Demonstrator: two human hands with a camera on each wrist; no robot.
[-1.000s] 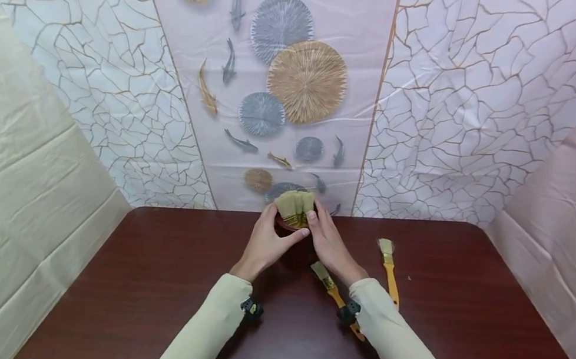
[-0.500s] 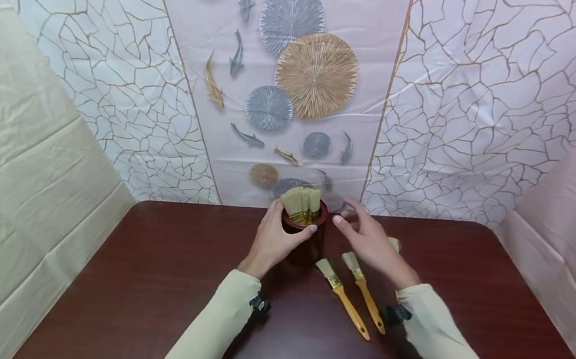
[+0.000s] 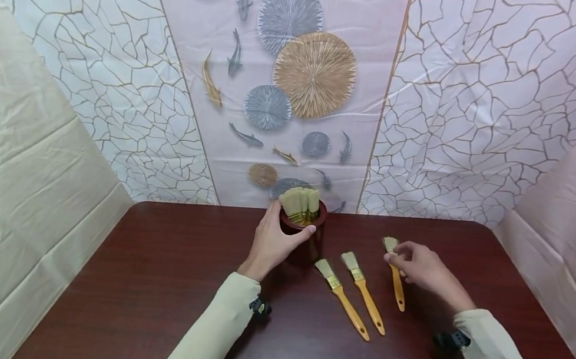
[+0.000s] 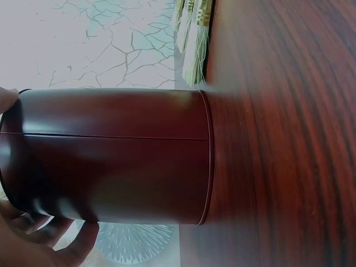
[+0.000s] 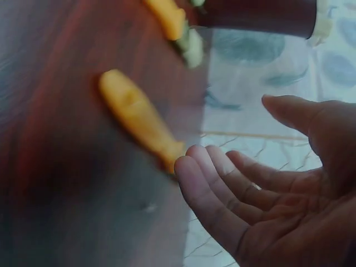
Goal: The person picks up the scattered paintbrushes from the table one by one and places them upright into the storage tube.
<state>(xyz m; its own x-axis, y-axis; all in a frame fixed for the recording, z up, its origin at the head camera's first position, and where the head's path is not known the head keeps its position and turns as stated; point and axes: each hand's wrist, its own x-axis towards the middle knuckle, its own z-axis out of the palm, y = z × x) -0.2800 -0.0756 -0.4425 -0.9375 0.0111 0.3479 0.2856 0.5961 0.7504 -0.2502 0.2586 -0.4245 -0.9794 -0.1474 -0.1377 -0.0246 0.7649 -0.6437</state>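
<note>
A dark red, leather-look cylindrical cup (image 3: 307, 255) stands upright near the table's back edge, also filling much of the left wrist view. Several paintbrushes (image 3: 300, 203) stick out of it, bristles up. My left hand (image 3: 272, 242) grips the cup near its rim, thumb on one side and fingers on the other. My right hand (image 3: 424, 270) hovers at the rightmost paintbrush (image 3: 398, 290), a yellow-handled one lying on the table. In the right wrist view my thumb stands apart from the loosely bent fingers (image 5: 214, 208), with the brush handle (image 5: 136, 114) just beyond them.
Between the cup and my right hand lie two more yellow-handled paintbrushes, a left one (image 3: 350, 311) and a middle one (image 3: 370, 304), side by side. The glossy dark wood table (image 3: 173, 297) ends at a patterned cloth backdrop (image 3: 313, 76). Cream cloth hangs at both sides.
My right hand has left the cup and moved right to the farthest brush, uncovering the two nearer ones. My left hand stays on the cup.
</note>
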